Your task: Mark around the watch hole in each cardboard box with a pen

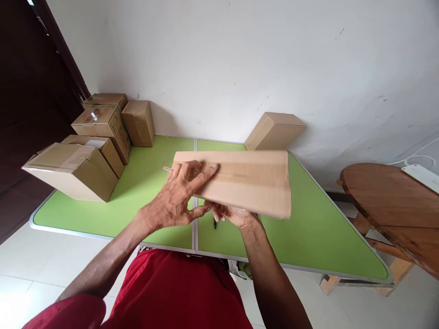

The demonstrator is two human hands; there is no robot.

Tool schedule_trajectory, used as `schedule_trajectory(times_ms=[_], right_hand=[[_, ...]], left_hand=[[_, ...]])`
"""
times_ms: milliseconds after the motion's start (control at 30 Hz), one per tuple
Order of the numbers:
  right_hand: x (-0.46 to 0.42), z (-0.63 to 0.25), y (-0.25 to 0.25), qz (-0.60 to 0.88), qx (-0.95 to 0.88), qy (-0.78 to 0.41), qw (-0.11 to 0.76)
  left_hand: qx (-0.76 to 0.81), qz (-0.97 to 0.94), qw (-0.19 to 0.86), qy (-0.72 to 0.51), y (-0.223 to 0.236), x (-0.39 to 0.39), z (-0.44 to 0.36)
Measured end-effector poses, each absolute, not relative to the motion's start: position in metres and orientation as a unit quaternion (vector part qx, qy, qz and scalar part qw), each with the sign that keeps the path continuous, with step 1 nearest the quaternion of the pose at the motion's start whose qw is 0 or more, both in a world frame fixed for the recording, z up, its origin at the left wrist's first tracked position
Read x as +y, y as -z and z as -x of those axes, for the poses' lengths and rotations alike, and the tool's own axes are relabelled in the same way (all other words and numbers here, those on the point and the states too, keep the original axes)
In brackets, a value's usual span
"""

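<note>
I hold a flat, folded cardboard box [247, 180] above the green table [308, 233], a little blurred by motion. My left hand [178, 196] grips its left end, fingers over the top face and thumb beneath. My right hand [229, 214] is under the box's lower edge, fingers curled against it and mostly hidden. A dark pen [215, 224] lies on the table just below my hands. Some small thin object [167, 168] lies past the box's left end.
Several sealed cardboard boxes [99, 123] are stacked at the table's far left, the nearest one [72, 171] overhanging the edge. Another box [274, 130] leans against the white wall at the back. A round wooden table [391, 205] stands to the right.
</note>
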State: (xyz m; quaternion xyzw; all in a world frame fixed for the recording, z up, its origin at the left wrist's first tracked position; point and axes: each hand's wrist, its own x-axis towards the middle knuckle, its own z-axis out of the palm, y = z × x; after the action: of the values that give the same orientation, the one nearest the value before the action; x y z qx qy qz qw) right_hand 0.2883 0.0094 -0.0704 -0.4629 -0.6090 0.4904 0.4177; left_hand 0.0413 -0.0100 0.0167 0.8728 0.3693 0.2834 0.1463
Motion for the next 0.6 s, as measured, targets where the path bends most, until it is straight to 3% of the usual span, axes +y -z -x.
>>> schedule_trajectory(times_ms=[67,267,467,600], right_hand=[[0.014,-0.284,0.064,0.429,-0.580,-0.580,0.378],[0.012,-0.268,0.037,0.410,-0.534,-0.603,0.428],[0.000,-0.264,0.016,0.445,-0.562,-0.521,0.463],[0.004,-0.266,0.016,0.509,-0.543,-0.404,0.532]], left_hand=[[0.384,-0.870,0.155,-0.268,-0.021,0.006,-0.034],[0.355,-0.770,0.428,-0.313,-0.012,0.027,-0.018],[0.358,-0.701,0.502,-0.359,0.011,0.023,-0.026],[0.370,-0.680,0.507,-0.379,0.007,0.021,-0.027]])
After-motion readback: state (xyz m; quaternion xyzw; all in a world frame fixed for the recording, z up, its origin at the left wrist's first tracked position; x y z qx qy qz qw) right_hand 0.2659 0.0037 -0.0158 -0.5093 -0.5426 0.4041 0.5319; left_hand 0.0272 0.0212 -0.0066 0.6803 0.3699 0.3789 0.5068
